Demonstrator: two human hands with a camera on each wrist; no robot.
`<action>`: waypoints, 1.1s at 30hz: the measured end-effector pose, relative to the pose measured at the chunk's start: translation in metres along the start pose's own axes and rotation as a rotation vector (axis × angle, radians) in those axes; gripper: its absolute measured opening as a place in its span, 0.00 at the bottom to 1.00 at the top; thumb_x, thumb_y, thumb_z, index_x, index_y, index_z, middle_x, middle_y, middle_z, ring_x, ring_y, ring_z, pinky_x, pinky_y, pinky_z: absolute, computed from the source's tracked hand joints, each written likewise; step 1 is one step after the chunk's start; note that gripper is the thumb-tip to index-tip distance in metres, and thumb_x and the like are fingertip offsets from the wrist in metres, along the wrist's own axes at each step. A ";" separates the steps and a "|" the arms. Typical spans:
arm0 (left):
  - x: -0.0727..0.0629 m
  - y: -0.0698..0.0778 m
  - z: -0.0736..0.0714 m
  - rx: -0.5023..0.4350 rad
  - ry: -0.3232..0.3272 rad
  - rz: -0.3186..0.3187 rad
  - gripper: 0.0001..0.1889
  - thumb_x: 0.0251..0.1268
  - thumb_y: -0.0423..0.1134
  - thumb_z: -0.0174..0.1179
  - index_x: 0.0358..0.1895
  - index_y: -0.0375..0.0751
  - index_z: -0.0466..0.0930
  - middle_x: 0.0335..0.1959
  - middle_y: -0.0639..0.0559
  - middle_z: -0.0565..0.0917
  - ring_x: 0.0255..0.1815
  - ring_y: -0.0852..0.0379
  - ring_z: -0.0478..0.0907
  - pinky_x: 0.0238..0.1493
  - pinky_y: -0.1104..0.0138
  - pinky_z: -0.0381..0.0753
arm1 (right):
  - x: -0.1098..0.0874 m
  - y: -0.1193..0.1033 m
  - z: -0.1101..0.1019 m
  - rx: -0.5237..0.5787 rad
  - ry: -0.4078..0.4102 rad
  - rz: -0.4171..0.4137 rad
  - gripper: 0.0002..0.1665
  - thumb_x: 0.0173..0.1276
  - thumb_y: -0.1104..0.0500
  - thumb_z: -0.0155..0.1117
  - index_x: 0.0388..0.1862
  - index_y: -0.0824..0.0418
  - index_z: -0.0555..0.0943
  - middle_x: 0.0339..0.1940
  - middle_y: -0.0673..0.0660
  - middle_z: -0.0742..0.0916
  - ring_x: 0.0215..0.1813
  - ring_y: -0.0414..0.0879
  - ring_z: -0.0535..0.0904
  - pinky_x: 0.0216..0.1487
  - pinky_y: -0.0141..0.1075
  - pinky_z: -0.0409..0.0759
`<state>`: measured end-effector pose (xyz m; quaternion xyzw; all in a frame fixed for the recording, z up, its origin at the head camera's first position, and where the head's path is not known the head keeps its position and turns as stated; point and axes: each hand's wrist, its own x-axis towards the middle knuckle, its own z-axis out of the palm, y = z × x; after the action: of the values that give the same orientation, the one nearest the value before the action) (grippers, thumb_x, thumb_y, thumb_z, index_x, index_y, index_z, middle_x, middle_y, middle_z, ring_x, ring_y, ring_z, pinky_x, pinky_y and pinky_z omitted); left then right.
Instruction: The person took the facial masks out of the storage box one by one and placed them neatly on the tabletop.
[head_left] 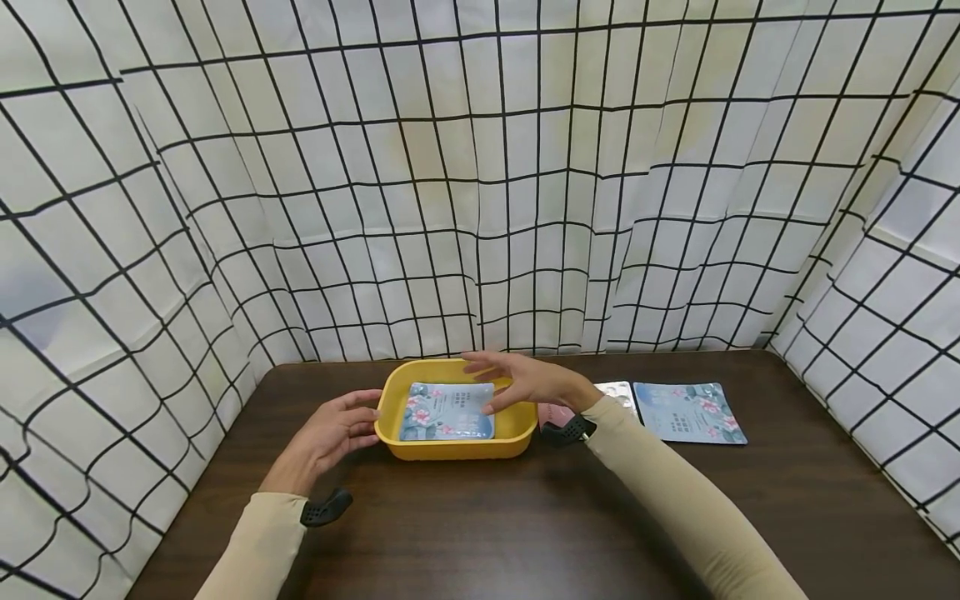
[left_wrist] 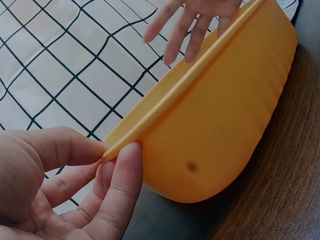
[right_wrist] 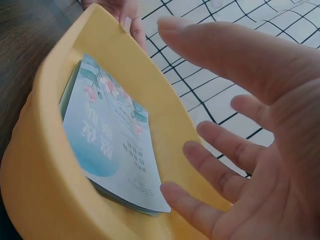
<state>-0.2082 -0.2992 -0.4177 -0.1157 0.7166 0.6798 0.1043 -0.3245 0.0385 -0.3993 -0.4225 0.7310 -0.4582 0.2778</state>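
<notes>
1. Left grip (head_left: 337, 429) — thumb and fingers pinching the rim of the rounded yellow plastic tub (head_left: 461, 451) to its right.
2. Right grip (head_left: 531, 383) — fingers spread, holding nothing, over the tub's right end.
3. Flat pale-blue floral sachet (head_left: 448, 412): inside the tub, between both grips.

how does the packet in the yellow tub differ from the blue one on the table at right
The tub packet lies inside the yellow tub; the table packet lies on the dark table.
In the head view, the tub packet's more heavily flowered end faces left, the table packet's right.
Both are pale blue with pink floral print.
</notes>
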 end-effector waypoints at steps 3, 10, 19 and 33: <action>0.000 0.000 0.000 -0.003 0.001 0.001 0.30 0.74 0.36 0.60 0.75 0.37 0.64 0.51 0.42 0.82 0.42 0.53 0.84 0.46 0.64 0.88 | 0.004 0.000 0.001 -0.005 -0.011 0.020 0.51 0.66 0.57 0.72 0.83 0.50 0.55 0.81 0.57 0.66 0.79 0.57 0.62 0.74 0.60 0.64; -0.001 0.000 0.001 -0.003 0.001 -0.002 0.29 0.74 0.35 0.60 0.75 0.37 0.64 0.51 0.42 0.82 0.42 0.53 0.84 0.46 0.65 0.88 | 0.011 0.000 0.001 0.018 -0.013 0.069 0.51 0.67 0.56 0.72 0.83 0.49 0.56 0.80 0.57 0.67 0.79 0.58 0.62 0.74 0.57 0.67; 0.000 0.002 0.003 0.004 0.011 -0.012 0.29 0.74 0.36 0.60 0.75 0.39 0.64 0.53 0.41 0.81 0.42 0.52 0.84 0.47 0.64 0.88 | 0.015 0.000 0.002 0.009 -0.016 0.110 0.51 0.65 0.54 0.74 0.82 0.52 0.58 0.79 0.58 0.68 0.78 0.57 0.64 0.74 0.57 0.67; 0.001 0.000 0.002 0.005 0.019 -0.021 0.30 0.73 0.36 0.61 0.75 0.39 0.64 0.54 0.41 0.81 0.43 0.51 0.84 0.47 0.64 0.87 | 0.021 0.005 0.003 -0.005 -0.007 0.119 0.45 0.66 0.51 0.73 0.78 0.58 0.65 0.77 0.57 0.71 0.76 0.55 0.68 0.74 0.53 0.69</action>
<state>-0.2093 -0.2972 -0.4179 -0.1296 0.7179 0.6759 0.1050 -0.3342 0.0201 -0.4051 -0.3807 0.7548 -0.4377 0.3062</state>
